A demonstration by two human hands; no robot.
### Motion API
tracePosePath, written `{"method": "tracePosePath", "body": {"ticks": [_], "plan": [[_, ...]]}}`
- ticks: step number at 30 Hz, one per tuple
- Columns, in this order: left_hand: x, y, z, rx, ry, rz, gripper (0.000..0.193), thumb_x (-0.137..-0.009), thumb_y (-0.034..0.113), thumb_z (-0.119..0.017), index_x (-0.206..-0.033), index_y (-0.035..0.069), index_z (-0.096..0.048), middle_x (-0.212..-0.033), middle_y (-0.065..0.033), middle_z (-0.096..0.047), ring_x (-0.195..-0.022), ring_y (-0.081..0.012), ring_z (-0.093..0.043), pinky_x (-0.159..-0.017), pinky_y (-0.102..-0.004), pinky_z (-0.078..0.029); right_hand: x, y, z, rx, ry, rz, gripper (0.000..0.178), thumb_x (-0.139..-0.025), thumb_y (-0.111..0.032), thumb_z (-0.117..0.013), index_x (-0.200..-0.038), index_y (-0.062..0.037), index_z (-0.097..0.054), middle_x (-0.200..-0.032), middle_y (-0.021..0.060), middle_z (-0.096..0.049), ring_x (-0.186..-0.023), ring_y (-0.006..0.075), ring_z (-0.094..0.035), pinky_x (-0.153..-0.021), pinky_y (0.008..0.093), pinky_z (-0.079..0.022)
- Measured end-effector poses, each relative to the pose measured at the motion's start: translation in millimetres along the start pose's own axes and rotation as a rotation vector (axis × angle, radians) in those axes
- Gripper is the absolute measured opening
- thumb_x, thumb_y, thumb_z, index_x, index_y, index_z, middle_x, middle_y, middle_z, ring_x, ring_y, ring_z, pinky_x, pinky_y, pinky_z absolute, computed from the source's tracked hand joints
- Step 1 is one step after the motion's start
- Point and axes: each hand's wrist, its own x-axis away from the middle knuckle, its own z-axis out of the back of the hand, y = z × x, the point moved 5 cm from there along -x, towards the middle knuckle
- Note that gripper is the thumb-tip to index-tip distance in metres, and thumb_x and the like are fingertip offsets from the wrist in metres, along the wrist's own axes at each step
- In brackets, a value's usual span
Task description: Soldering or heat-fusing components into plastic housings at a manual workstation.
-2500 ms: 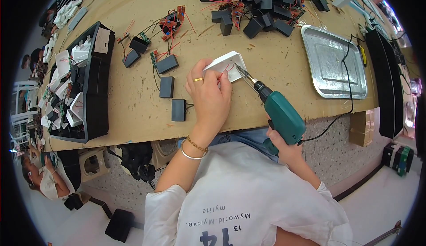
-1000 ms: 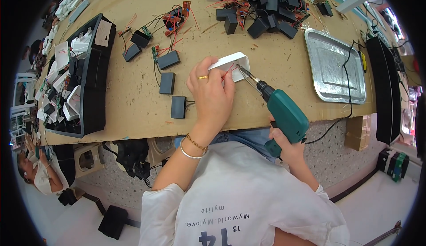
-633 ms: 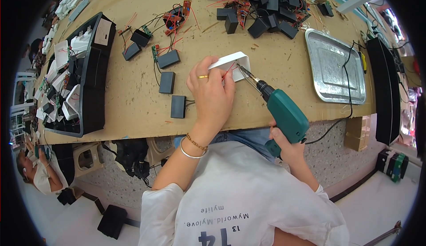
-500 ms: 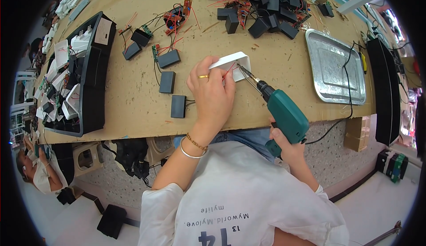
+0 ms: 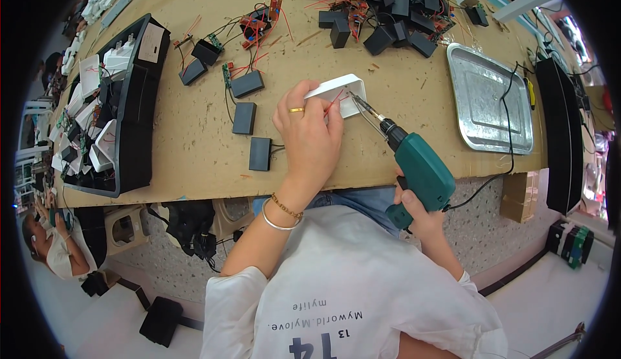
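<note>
**Driver tip in the white housing at a cluttered bench**

Brown fibreboard covers the workbench [image 5: 194, 145], which runs across the upper part of the view and is strewn with wire offcuts. At its near edge, the left hand [image 5: 309, 136] is closed on a white plastic housing [image 5: 339, 92], fingers pressing it down onto the board; a gold ring shows on one finger. The housing lies just beyond the fingertips, partly hidden under them, with thin red wires crossing its open side. The right hand [image 5: 414, 213], below the bench edge, is clenched around the grip of a green electric screwdriver [image 5: 417, 171]. The tool points up and to the left, and its metal bit reaches into the housing, right beside the left hand's fingers. A black cord trails from the tool towards the right.

Left of the left hand, near but apart from it, lie small black boxes [image 5: 244, 118] with wired circuit boards. A larger heap of black boxes [image 5: 381, 10] and red wiring sits at the far edge. An empty-looking metal tray [image 5: 488, 97] rests to the right, and a black bin [image 5: 132, 110] holding white housings stands at the left.
</note>
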Motion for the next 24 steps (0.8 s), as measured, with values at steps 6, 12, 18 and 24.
{"method": "tracePosePath", "body": {"ticks": [6,12,18,24], "plan": [[-0.7,0.2,0.4,-0.001,-0.004,0.004,0.012,-0.081,0.01,-0.065,-0.081,0.003,-0.056,-0.121,-0.0126,-0.05,-0.113,-0.033,-0.044,-0.096,-0.0456,-0.031,1.0,-1.0,-0.6,0.0,0.001,-0.017,0.049,-0.085,-0.026,-0.066,-0.121,0.0059,-0.054,-0.083,0.008,-0.058,-0.071,0.0137,-0.053,-0.065,0.0263,-0.041],[0.5,1.9,1.7,-0.008,0.045,-0.026,0.01,-0.081,0.01,-0.065,-0.086,0.004,-0.06,-0.122,-0.0122,-0.05,-0.114,-0.0332,-0.044,-0.097,-0.0458,-0.032,1.2,-0.5,-1.6,-0.011,-0.002,0.015,0.051,-0.084,-0.029,-0.067,-0.12,0.0059,-0.054,-0.079,0.0069,-0.057,-0.071,0.0133,-0.053,-0.065,0.026,-0.041],[-0.4,5.8,2.6,-0.02,0.046,-0.064,0.011,-0.082,0.011,-0.065,-0.088,0.003,-0.064,-0.126,-0.0116,-0.049,-0.115,-0.0342,-0.044,-0.097,-0.0478,-0.032,1.0,-1.6,-1.3,-0.014,0.035,0.058,0.037,-0.083,-0.021,-0.069,-0.108,0.0038,-0.058,-0.077,0.0047,-0.059,-0.068,0.0117,-0.054,-0.061,0.0257,-0.043],[-5.2,19.6,4.5,-0.207,0.045,-0.206,0.012,-0.081,0.013,-0.064,-0.082,0.001,-0.062,-0.123,-0.0134,-0.051,-0.114,-0.0355,-0.045,-0.095,-0.0511,-0.033,1.3,-3.5,-1.1,0.044,-0.005,0.04,0.051,-0.085,-0.032,-0.066,-0.119,0.0048,-0.057,-0.078,0.0061,-0.057,-0.069,0.0132,-0.053,-0.063,0.0267,-0.041]]}}
